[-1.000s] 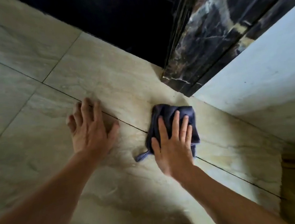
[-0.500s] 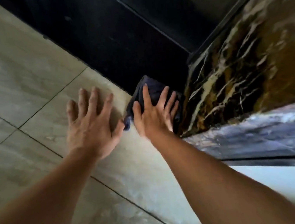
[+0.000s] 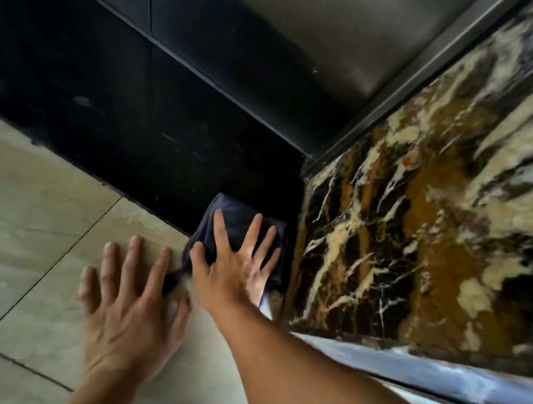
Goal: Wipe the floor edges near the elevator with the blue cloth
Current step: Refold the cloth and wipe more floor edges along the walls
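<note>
The dark blue cloth [image 3: 232,215] lies bunched in the floor corner where the black threshold strip [image 3: 136,123] meets the dark veined marble frame [image 3: 426,216] of the elevator. My right hand [image 3: 236,265] presses flat on the cloth with fingers spread, covering its near half. My left hand [image 3: 127,304] rests palm down on the beige floor tile [image 3: 22,229] just left of the cloth, fingers apart, holding nothing.
The steel elevator door [image 3: 337,21] rises behind the black strip. The marble frame stands as a wall directly right of the cloth. Beige tiles with dark grout lines stretch to the left and toward me.
My right hand has pushed the cloth from the open tile up into the corner by the marble frame. My left hand followed along the floor.
</note>
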A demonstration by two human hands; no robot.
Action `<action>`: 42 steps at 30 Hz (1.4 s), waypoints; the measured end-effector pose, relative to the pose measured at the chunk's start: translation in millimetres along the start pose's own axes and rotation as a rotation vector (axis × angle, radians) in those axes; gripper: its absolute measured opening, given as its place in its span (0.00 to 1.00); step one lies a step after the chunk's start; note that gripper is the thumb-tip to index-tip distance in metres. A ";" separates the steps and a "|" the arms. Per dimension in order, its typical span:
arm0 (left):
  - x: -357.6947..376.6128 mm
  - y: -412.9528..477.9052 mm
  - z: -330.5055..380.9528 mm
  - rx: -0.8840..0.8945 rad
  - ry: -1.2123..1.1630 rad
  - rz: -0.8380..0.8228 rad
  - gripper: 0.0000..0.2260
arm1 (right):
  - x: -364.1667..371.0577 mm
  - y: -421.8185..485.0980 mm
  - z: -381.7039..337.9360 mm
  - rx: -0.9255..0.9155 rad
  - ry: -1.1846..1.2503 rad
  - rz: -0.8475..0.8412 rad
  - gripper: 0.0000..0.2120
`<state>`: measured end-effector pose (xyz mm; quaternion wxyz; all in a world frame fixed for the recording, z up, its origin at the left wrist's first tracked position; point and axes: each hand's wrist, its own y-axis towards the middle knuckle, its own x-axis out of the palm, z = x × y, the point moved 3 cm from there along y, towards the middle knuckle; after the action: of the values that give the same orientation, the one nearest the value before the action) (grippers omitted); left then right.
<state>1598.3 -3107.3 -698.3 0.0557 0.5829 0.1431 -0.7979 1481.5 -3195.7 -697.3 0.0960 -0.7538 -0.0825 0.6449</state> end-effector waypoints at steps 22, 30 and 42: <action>3.4 12.2 -4.2 -0.009 -0.049 0.064 0.34 | -34.8 163.0 -25.5 -0.058 -0.101 -0.096 0.28; -3.1 -6.3 -4.9 -0.081 -0.250 0.114 0.23 | 13.1 -31.5 38.2 -0.429 -0.196 -0.052 0.28; 43.2 -224.4 56.4 -0.418 -0.758 0.364 0.17 | -7.4 -179.5 103.6 -0.503 0.192 -0.450 0.25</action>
<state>1475.8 -2906.7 -686.7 0.3593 0.2422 0.1660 -0.8858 1378.0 -3019.9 -660.8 0.0541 -0.7739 -0.3934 0.4934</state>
